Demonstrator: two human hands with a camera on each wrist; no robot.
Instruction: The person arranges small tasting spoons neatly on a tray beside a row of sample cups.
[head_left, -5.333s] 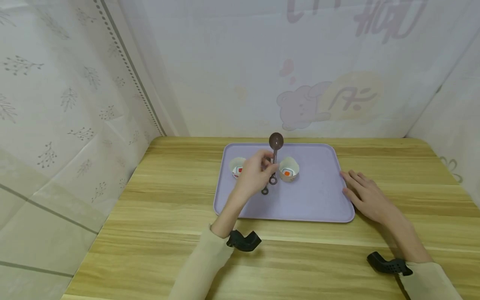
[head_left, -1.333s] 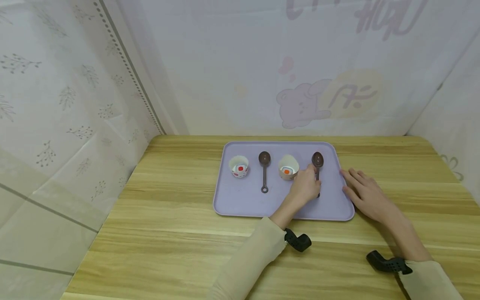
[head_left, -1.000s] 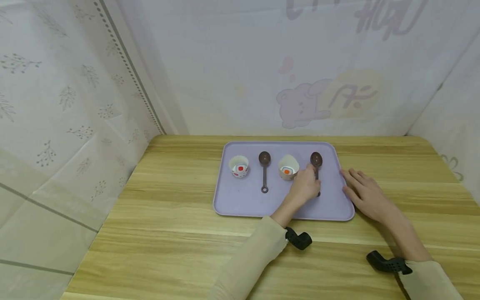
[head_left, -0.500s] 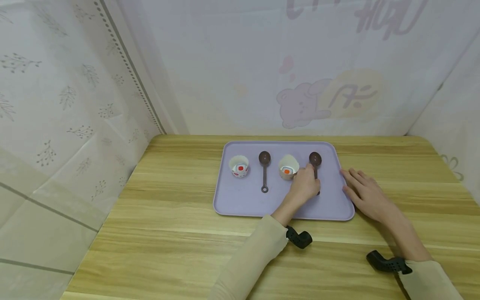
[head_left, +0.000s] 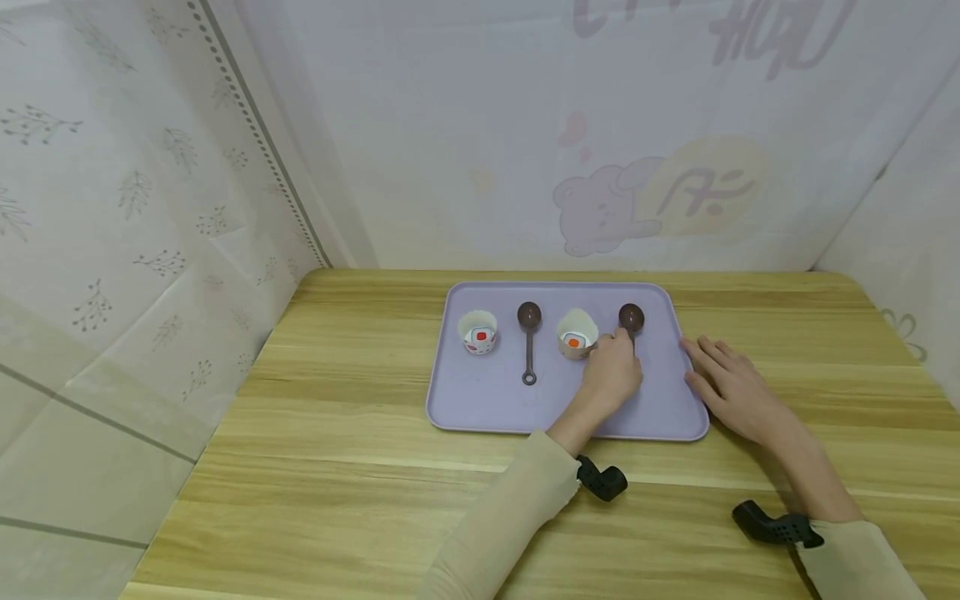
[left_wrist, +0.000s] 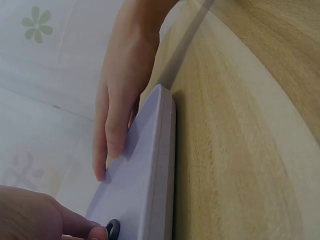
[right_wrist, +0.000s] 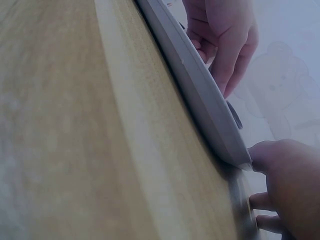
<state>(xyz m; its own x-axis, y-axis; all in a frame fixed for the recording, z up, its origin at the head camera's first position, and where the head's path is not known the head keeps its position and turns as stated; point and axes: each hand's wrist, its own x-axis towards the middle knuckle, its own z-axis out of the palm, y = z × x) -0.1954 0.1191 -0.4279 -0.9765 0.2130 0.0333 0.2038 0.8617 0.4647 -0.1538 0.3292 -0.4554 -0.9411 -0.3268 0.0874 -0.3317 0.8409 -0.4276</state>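
My left hand (head_left: 613, 371) is low over the right half of a lilac tray (head_left: 487, 408), pinching the handle of a brown measuring spoon (head_left: 632, 317). Its bowl points to the back of the tray, and most of the handle is hidden by the hand. In the left wrist view the ring end (left_wrist: 114, 229) shows beside the fingers. A second brown measuring spoon (head_left: 529, 317) lies between two paper baking cups. The left cup (head_left: 478, 343) has a red mark inside, the right cup (head_left: 577, 348) an orange one. My right hand (head_left: 731, 390) rests, fingers extended, against the tray's right edge.
The tray sits on a wooden table (head_left: 337, 400) towards its back edge. Patterned cloth (head_left: 450, 150) hangs behind the table and at both sides. The right cup stands close beside my left hand. A black wrist camera (head_left: 602, 479) is strapped to each wrist.
Earlier my left hand held a spoon between the cups; it then moved right with it. Over the last second this spoon's bowl shifted slightly left. The right hand stayed put.
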